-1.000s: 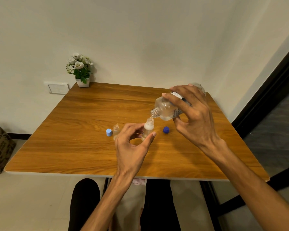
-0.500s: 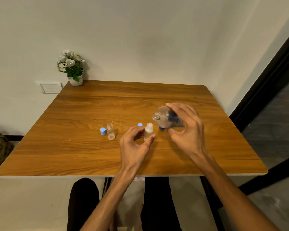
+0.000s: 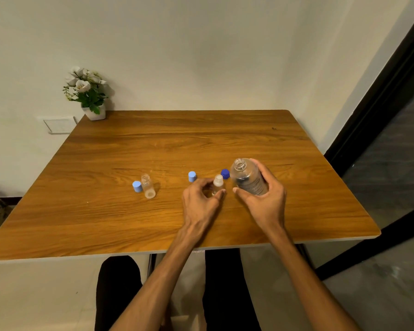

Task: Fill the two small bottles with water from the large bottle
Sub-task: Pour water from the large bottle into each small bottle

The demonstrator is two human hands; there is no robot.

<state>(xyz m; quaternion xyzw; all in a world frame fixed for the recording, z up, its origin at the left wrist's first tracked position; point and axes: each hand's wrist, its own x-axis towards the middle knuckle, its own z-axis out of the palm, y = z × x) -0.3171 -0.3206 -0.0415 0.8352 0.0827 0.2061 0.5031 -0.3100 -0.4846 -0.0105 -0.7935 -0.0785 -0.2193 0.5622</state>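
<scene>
The right hand (image 3: 263,199) is wrapped around the large bottle (image 3: 249,177), fingers curled over its far side and thumb on the near side; the bottle stands close to upright on the wooden bench (image 3: 201,139) with its uncapped mouth tipped slightly away from the person, and its base is hidden behind the hand, so whether it touches the wood cannot be told. Just left of the large bottle stands one small bottle (image 3: 218,185), open at the top, and the left hand (image 3: 201,204) pinches it between thumb and curled fingers low on its body. Just behind and to the left of the large bottle's neck, a dark blue cap (image 3: 225,173) lies on the bench. Farther left of the large bottle, beyond the held small bottle, a light blue cap (image 3: 192,176) sits on the wood near the left hand's knuckles. Well to the left of the large bottle the second small bottle (image 3: 148,186) stands open, apart from both hands, with another light blue cap (image 3: 137,186) just beside it on its far side from the large bottle. Far from the large bottle, at the bench's back left corner, a small white pot of flowers (image 3: 89,94) stands against the wall.
</scene>
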